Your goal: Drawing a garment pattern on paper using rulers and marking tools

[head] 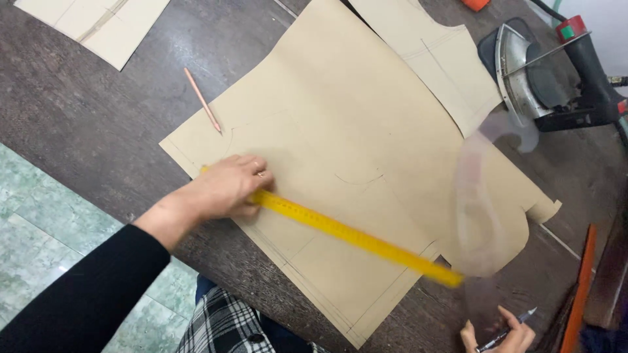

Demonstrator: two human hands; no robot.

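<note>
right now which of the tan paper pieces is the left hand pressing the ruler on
The big centre sheet under the left hand and yellow ruler; the other two lie untouched at the table's far corners.

Yellow ruler (353, 236) (slanted) lies on tan paper (340, 131).

A dark brown, wood-grained table (98, 111) carries the work, with a large tan paper pattern piece (340, 131) lying flat across its middle and a second tan piece (438, 59) partly tucked beside it toward the far right. A pink pencil (203, 100) lies on the bare wood with its tip just at the big sheet's upper left edge, another tan sheet (98, 23) sits well apart at the far left corner, and an iron (543, 75) rests on its side near the right edge. A long yellow ruler (353, 236) lies slantwise across the large piece, and a clear curved template (481, 216), blurred, overlaps that piece's right side.
</note>
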